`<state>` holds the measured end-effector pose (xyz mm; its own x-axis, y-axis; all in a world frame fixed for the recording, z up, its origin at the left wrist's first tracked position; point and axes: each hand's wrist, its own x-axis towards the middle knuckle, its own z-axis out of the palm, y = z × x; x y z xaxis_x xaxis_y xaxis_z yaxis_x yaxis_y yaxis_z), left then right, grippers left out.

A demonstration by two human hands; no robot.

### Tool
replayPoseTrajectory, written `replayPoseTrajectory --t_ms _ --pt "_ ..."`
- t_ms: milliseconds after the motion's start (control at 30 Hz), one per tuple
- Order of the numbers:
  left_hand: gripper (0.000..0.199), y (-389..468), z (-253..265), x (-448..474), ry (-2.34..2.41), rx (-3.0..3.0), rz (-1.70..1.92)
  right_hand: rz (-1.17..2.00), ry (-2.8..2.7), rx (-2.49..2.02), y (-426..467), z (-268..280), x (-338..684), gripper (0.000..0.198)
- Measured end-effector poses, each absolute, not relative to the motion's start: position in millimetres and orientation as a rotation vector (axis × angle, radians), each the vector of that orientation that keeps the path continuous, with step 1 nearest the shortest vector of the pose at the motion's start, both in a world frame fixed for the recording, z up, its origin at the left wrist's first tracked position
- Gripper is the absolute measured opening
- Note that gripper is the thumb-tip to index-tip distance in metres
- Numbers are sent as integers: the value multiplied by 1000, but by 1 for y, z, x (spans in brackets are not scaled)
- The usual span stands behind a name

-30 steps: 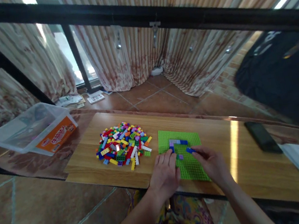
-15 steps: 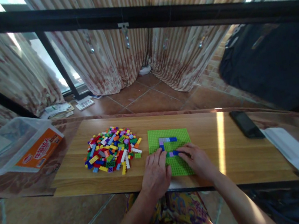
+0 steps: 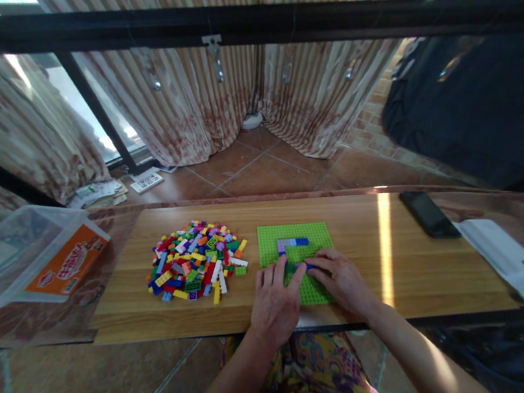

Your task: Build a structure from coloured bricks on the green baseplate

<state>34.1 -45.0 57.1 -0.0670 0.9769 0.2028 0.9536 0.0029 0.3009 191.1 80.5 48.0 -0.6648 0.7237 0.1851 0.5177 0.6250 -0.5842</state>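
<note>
1. While the right hand [image 3: 343, 279] narrowly pinches a blue brick [image 3: 309, 267] on the green baseplate [image 3: 319, 230], uneven pressure could seat it crooked.
2. The left hand [image 3: 274, 296] reaches over the plate's left side; whether it grips anything, I cannot tell, but a slip might shift the plate.
3. The wooden desk [image 3: 355, 228] bears a loose brick pile [image 3: 197, 262].
4. Beyond, striped curtains [image 3: 198, 101] hang by a tiled floor [image 3: 238, 167].

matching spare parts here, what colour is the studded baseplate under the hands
The baseplate is bright green, best seen in the head view.
</note>
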Motion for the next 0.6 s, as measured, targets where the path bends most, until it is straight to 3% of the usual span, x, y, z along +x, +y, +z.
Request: replayPoseTrajectory --t_ms 600 --pt "48 -37 64 42 2244 2077 463 773 -2416 -938 83 46 189 23"
